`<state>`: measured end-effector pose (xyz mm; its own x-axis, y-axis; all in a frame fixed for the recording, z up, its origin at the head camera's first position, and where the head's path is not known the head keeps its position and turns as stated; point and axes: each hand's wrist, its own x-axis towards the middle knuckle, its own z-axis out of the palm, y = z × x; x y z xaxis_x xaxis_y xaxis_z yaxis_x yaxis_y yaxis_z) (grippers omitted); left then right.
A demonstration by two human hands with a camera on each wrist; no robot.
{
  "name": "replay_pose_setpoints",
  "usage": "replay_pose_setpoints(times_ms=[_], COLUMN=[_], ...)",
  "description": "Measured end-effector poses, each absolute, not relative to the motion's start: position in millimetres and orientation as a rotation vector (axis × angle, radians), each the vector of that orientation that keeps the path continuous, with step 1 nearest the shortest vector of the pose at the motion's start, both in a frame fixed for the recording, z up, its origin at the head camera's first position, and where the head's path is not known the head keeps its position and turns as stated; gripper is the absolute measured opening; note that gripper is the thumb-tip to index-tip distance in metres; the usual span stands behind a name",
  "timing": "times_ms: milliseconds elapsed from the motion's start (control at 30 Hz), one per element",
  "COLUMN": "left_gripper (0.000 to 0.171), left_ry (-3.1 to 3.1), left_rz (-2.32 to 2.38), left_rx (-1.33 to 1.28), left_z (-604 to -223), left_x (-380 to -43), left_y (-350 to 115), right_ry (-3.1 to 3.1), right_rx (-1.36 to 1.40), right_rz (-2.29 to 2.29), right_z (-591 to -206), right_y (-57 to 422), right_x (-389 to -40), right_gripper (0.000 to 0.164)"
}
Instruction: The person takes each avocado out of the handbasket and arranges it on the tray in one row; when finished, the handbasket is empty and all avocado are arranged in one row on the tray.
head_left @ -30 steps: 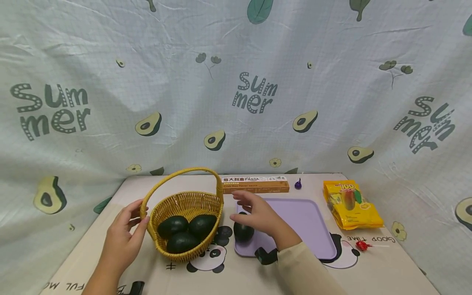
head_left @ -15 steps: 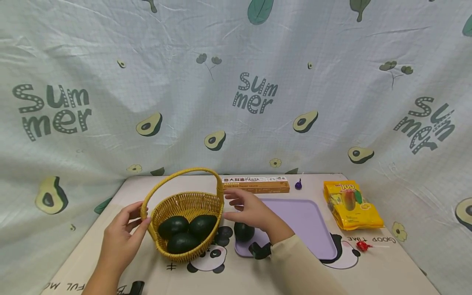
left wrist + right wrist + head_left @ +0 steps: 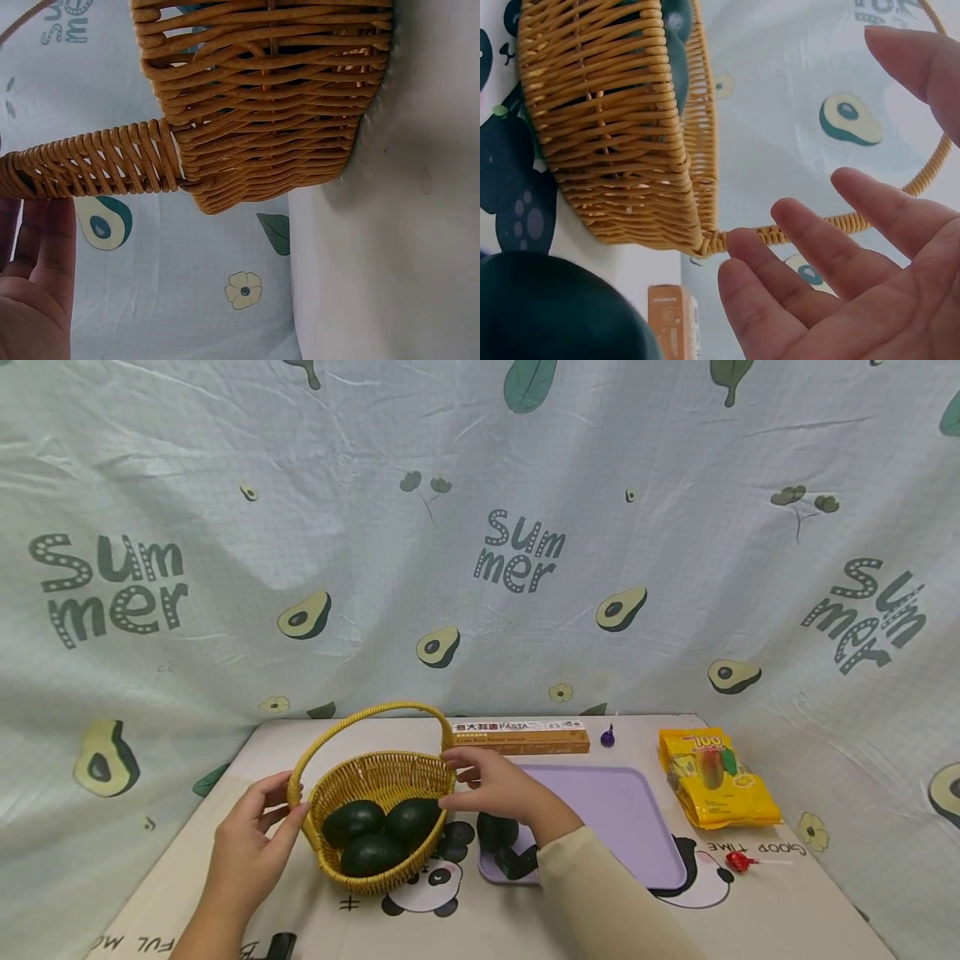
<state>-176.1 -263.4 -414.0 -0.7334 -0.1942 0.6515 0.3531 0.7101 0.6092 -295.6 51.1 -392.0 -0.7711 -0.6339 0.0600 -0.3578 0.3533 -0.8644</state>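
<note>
A yellow wicker basket [image 3: 378,883] with a tall arched handle stands on the table in the head view. Inside it lie 3 dark green avocados [image 3: 372,856]. At the left foot of the handle, my left hand [image 3: 247,849] holds it between thumb and fingers; the left wrist view shows fingers [image 3: 56,247] against the woven handle [image 3: 97,161], thumb hidden. My right hand [image 3: 513,789] is at the handle's right foot, fingers spread and fairly straight in the right wrist view. Whether they touch the handle I cannot tell. Another avocado [image 3: 497,833] is beneath this hand, on a lilac tray [image 3: 607,818].
Behind the tray lies a pasta box [image 3: 525,742], with a purple lollipop [image 3: 607,737] beside it. A yellow candy bag [image 3: 716,781] and a red lollipop [image 3: 738,861] are on the right. A printed curtain [image 3: 480,635] closes off the back and sides.
My right hand has moved left from above the tray to the right side of the basket handle. The left hand and the basket stay where they were.
</note>
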Motion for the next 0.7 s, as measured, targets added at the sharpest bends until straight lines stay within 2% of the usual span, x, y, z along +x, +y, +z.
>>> replay_pose_setpoints(times_ms=[400,700], left_gripper=[0.047,0.046], left_ry=[-2.191,-2.203], left_rz=[-0.987,-0.984], left_rx=[-0.099,-0.105], left_z=[-414,-412], left_x=[-175,-176], left_y=[-262,-261], right_ry=[2.358,2.386], right_rx=[-0.905,-0.947], right_rz=[-1.172,-1.027], right_z=[-382,-378], right_y=[32,15], right_x=[-302,-308], right_gripper=[0.073,0.071])
